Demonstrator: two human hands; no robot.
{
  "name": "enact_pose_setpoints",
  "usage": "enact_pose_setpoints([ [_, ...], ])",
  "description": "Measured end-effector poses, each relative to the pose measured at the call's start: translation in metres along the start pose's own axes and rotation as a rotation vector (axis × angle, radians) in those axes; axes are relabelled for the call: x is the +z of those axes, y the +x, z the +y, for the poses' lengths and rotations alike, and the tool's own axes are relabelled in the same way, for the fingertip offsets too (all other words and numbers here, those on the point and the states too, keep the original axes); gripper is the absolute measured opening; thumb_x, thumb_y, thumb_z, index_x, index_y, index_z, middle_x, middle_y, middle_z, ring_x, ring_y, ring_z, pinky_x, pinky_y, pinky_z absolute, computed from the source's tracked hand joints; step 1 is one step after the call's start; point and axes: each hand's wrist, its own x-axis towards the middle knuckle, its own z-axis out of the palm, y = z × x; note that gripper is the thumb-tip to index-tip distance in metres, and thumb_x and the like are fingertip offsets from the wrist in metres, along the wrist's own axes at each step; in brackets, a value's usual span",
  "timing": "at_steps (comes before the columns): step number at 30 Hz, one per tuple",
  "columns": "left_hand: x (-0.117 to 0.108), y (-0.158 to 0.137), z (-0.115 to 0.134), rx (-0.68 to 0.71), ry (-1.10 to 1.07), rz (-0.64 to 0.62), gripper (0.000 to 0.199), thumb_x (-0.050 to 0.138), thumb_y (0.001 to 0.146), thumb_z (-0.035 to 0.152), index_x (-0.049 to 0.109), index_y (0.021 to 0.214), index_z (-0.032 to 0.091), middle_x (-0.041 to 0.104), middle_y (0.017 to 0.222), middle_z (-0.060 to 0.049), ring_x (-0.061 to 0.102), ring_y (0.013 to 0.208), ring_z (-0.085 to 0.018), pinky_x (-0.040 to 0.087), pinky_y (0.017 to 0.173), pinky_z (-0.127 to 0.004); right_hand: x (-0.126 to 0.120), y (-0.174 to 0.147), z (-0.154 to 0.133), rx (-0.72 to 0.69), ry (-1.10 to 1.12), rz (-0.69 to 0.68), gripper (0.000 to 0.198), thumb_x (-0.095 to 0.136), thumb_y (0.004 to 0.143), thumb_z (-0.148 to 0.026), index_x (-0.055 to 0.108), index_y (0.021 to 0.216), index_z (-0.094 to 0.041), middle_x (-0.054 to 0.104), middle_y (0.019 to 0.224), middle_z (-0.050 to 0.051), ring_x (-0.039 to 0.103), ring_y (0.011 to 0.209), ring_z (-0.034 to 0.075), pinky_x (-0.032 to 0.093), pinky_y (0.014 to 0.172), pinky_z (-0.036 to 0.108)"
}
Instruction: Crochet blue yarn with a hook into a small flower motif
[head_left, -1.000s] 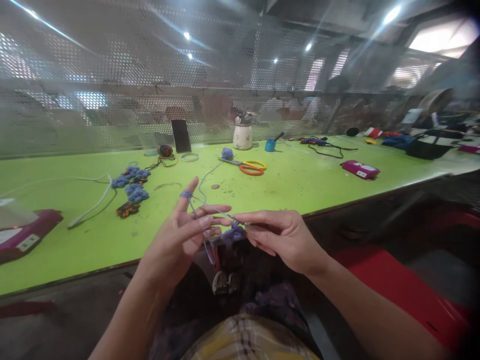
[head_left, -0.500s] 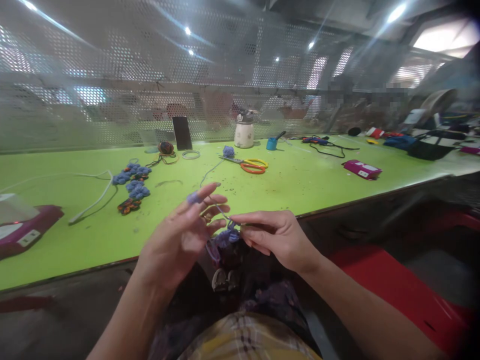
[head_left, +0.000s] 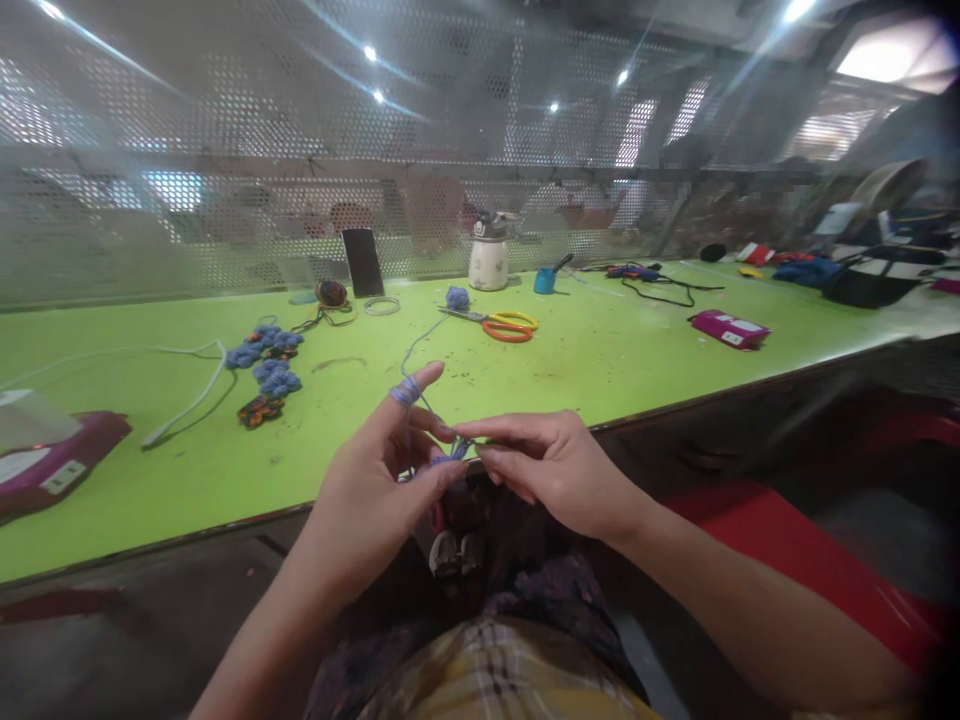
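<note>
**Violet yarn piece (head_left: 459, 449) caught in the left hand (head_left: 375, 482)**

With the yarn piece as the clock's centre, the left hand came in from eight o'clock. Its thumb pressed along the near side of the piece, its middle fingers curled behind, so the piece was clamped between them, partly hidden. The raised left forefinger wore several turns of yarn strand (head_left: 406, 390).

The right hand (head_left: 555, 468) reached in from three o'clock. Its forefinger and thumb were drawn together in a pinch at the right end of the piece, the forefinger's tip just above it; what lay between them was too small to make out.

From the raised forefinger, the strand ran towards the yarn ball (head_left: 457, 297), at twelve o'clock on the green table (head_left: 600, 350). Scissors (head_left: 486, 320) lay near the ball, at one o'clock; blue and dark knotted shapes (head_left: 276, 377) sat at ten.
</note>
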Motion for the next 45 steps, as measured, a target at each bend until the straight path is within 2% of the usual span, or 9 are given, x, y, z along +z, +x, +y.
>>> enact_pose_setpoints([
  [4,-0.004,0.003,0.001,-0.081,-0.110,-0.064,0.085,0.079,0.071,0.015,0.041,0.146,0.025,0.060,0.079,0.003,0.058,0.071,-0.013,0.050,0.067,-0.024,-0.003,0.003,-0.004,0.041,0.016,-0.055,0.028,0.061,0.082,-0.013,0.078,0.104,-0.016,0.054,0.055,-0.003,0.036,0.044,0.005,0.026,0.041,0.021],
  [7,-0.004,0.003,-0.001,-0.139,-0.239,-0.076,0.087,0.080,0.070,0.014,0.040,0.147,0.027,0.063,0.076,0.004,0.060,0.071,-0.012,0.051,0.068,-0.023,-0.004,0.004,-0.002,0.165,0.183,-0.088,0.029,0.065,0.081,-0.017,0.076,0.108,-0.014,0.055,0.055,-0.003,0.037,0.042,0.005,0.024,0.040,0.019],
  [10,-0.002,0.001,-0.004,-0.158,-0.322,-0.033,0.085,0.082,0.069,0.012,0.045,0.144,0.026,0.067,0.075,0.003,0.061,0.070,-0.011,0.051,0.068,-0.022,-0.004,0.004,0.004,0.272,0.388,-0.102,0.032,0.071,0.078,-0.022,0.075,0.109,-0.013,0.056,0.054,-0.002,0.038,0.043,0.005,0.021,0.039,0.018],
  [15,-0.003,0.001,-0.008,-0.178,-0.383,-0.034,0.087,0.082,0.068,0.008,0.045,0.145,0.025,0.070,0.073,0.002,0.063,0.069,-0.012,0.053,0.068,-0.023,-0.004,0.003,0.011,0.308,0.510,-0.122,0.030,0.074,0.076,-0.022,0.076,0.105,-0.014,0.058,0.055,-0.001,0.040,0.044,0.004,0.020,0.039,0.017],
  [19,-0.004,0.000,-0.009,-0.211,-0.436,-0.029,0.088,0.081,0.067,0.005,0.043,0.145,0.022,0.070,0.070,0.003,0.064,0.067,-0.011,0.053,0.066,-0.020,0.000,0.001,0.015,0.240,0.450,-0.105,0.028,0.071,0.080,-0.021,0.074,0.107,-0.014,0.057,0.055,-0.002,0.042,0.046,0.005,0.025,0.039,0.017],
  [24,-0.001,-0.002,-0.009,-0.232,-0.481,-0.004,0.088,0.082,0.068,0.005,0.041,0.145,0.017,0.070,0.069,0.002,0.062,0.060,-0.008,0.050,0.057,-0.015,-0.001,-0.001,0.018,0.188,0.325,-0.074,0.045,0.069,0.083,-0.021,0.063,0.127,-0.011,0.059,0.058,-0.004,0.040,0.041,0.004,0.029,0.038,0.017],
  [27,0.001,-0.003,-0.009,-0.224,-0.477,0.016,0.087,0.081,0.069,0.005,0.042,0.145,0.016,0.069,0.068,0.003,0.063,0.059,-0.008,0.049,0.053,-0.013,-0.002,-0.003,0.017,0.187,0.304,-0.070,0.051,0.068,0.083,-0.023,0.057,0.131,-0.010,0.060,0.060,-0.003,0.039,0.038,0.004,0.029,0.037,0.017],
  [39,0.004,-0.004,-0.003,-0.237,-0.479,0.008,0.086,0.084,0.062,0.005,0.046,0.139,0.011,0.067,0.063,0.004,0.059,0.049,-0.007,0.045,0.041,-0.011,-0.016,-0.012,0.004,0.103,-0.029,-0.056,0.044,0.064,0.084,-0.023,0.062,0.124,-0.008,0.054,0.061,-0.003,0.043,0.042,0.006,0.035,0.041,0.020],
  [45,0.010,-0.010,0.006,-0.209,-0.432,0.080,0.080,0.084,0.061,0.006,0.052,0.135,0.014,0.068,0.063,0.005,0.061,0.051,-0.009,0.050,0.047,-0.015,-0.020,-0.018,-0.004,-0.050,-0.239,-0.007,0.037,0.062,0.084,-0.016,0.066,0.120,-0.006,0.060,0.068,0.000,0.047,0.050,0.007,0.039,0.047,0.020],
])
